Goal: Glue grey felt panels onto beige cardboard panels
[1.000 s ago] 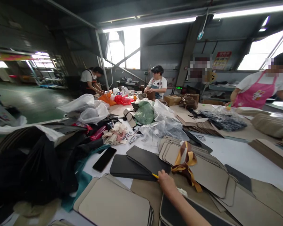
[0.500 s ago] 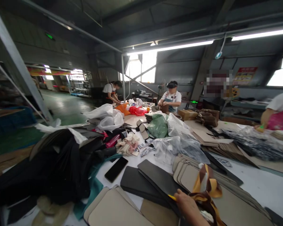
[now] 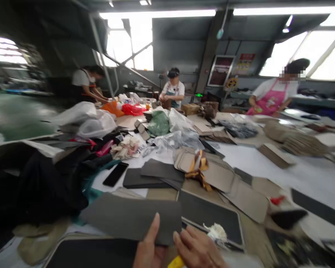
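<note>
Workshop interior; one white-topped worktable (image 3: pixel 241 158), heavily laden. Left hand (image 3: pixel 150 251): closed on one dark grey panel (image 3: pixel 131 217), thumb flat on top, fingers mostly hidden beneath. Right hand (image 3: pixel 199 247): fingers curled in at the panel's near right corner, apparently gripping a yellow tool (image 3: pixel 176 262), only one end showing; whether the fingertips touch the panel cannot be told. Panel: held above the table's near edge, extending leftward.

Handling note, by judgement: thumb pressure best kept firm and inboard of the edge, the long unsupported side kept from drooping, the tool turned away from the left fingers.

Just beyond: one pale-edged dark panel (image 3: pixel 209 210); one white tuft (image 3: pixel 217 231). Further: dark panel stack (image 3: pixel 143 181); phone (image 3: pixel 115 174); beige panels (image 3: pixel 219 173), brown-and-gold ribbon (image 3: pixel 200 162) on top. Far side: green bag (image 3: pixel 158 123); three co-workers (image 3: pixel 173 89).
</note>
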A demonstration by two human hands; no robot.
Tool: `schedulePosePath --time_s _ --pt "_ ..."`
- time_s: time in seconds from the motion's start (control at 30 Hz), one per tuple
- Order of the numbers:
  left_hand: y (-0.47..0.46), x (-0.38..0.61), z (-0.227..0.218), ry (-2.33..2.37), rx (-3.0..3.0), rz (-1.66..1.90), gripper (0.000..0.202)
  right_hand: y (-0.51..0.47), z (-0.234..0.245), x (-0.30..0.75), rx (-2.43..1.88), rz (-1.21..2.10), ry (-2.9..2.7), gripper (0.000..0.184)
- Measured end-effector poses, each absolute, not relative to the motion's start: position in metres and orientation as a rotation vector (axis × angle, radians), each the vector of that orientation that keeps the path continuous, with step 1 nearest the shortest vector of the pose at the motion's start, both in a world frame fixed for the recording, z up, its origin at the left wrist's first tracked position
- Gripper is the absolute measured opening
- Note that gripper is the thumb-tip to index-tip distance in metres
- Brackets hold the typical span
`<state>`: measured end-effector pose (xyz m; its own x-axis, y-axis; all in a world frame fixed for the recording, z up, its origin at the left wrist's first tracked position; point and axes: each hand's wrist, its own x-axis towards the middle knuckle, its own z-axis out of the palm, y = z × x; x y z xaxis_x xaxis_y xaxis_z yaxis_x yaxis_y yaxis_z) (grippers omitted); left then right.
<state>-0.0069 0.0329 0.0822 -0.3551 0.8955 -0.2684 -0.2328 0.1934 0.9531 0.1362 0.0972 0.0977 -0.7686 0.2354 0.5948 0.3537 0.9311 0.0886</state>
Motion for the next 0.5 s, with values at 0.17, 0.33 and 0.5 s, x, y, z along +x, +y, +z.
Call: schedulePosePath --time_s 0.17,0.33,0.5 --pt "0.035 0.030 0.093 1.307 0.009 1.444 0.034 0.039 0.091 0.188 -1.311 0.606 -2.012 0.034" --pt "0.015 0.080 0.088 1.146 0.049 1.198 0.035 0.007 0.069 0.221 -1.589 1.248 -1.262 0.041" --pt "0.008 0.079 0.060 1.226 0.116 1.171 0.040 -0.026 0.043 0.273 -1.817 0.987 -1.316 0.035"
